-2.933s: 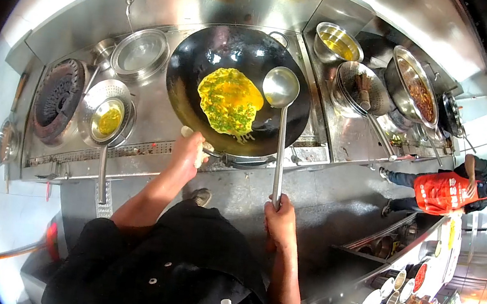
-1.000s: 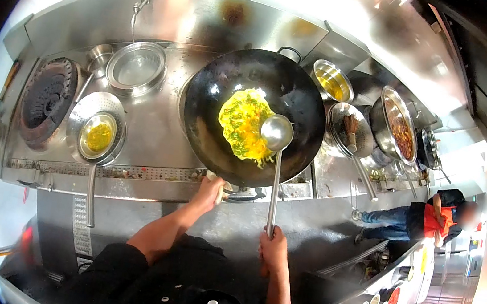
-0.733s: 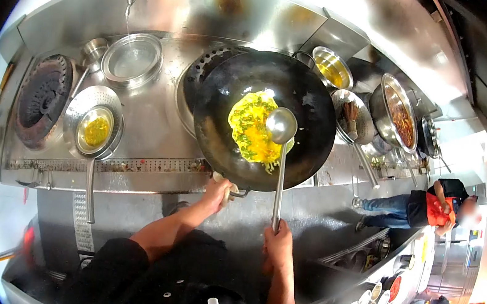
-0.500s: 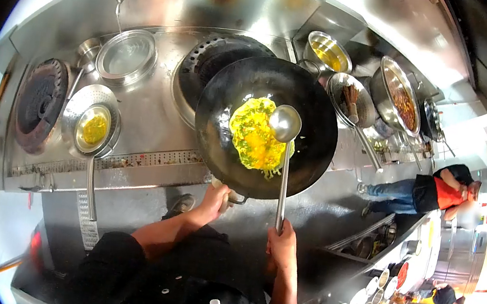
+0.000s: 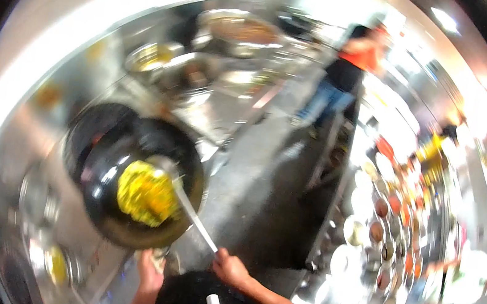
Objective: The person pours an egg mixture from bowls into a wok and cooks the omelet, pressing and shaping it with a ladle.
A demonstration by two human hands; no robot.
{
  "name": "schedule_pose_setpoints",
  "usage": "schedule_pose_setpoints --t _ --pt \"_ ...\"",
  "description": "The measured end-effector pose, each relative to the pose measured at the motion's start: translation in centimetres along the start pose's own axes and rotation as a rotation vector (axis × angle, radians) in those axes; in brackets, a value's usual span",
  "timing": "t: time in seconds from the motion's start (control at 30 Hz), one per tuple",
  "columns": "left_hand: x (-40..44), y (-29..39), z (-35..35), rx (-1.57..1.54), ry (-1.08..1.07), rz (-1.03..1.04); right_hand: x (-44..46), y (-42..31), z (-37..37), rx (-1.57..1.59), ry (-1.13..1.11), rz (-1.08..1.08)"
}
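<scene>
A yellow-green egg sheet lies in the black wok, which is tilted off the burner. My left hand is closed on the wok's near handle with a pale cloth between. My right hand is wrapped round the end of the long ladle handle. The ladle's bowl rests at the upper right edge of the egg. Motion blurs the frame, so the wok handle itself is mostly hidden.
Beyond the wok are a bowl of yellow liquid and a large basin of reddish-brown food. A strainer bowl sits at lower left. Many containers stand on the right counter. One person stands up the aisle, others further right.
The view has swung round to the right, showing more of the aisle and the container counter. The wok, egg and ladle have moved left in view, both hands keeping their hold.
</scene>
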State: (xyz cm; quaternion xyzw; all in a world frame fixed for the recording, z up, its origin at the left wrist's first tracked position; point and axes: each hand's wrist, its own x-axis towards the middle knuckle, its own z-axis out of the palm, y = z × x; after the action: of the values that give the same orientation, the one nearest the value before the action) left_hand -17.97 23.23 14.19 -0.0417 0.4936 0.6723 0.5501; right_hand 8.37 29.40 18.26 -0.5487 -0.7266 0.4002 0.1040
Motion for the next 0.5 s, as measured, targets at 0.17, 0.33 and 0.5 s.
schedule_pose_setpoints --t 0.17,0.33,0.5 --pt "5.4 -0.3 -5.0 0.034 -0.147 -0.106 -1.9 -0.2 1.2 -0.035 0.031 0.016" --pt "1.6 0.9 -2.8 0.441 -0.368 0.233 -3.5 -0.2 5.5 -0.069 0.135 0.032" --pt "4.7 2.8 -4.6 0.148 -0.384 -0.272 -6.6 -1.4 9.0 0.075 0.246 0.119"
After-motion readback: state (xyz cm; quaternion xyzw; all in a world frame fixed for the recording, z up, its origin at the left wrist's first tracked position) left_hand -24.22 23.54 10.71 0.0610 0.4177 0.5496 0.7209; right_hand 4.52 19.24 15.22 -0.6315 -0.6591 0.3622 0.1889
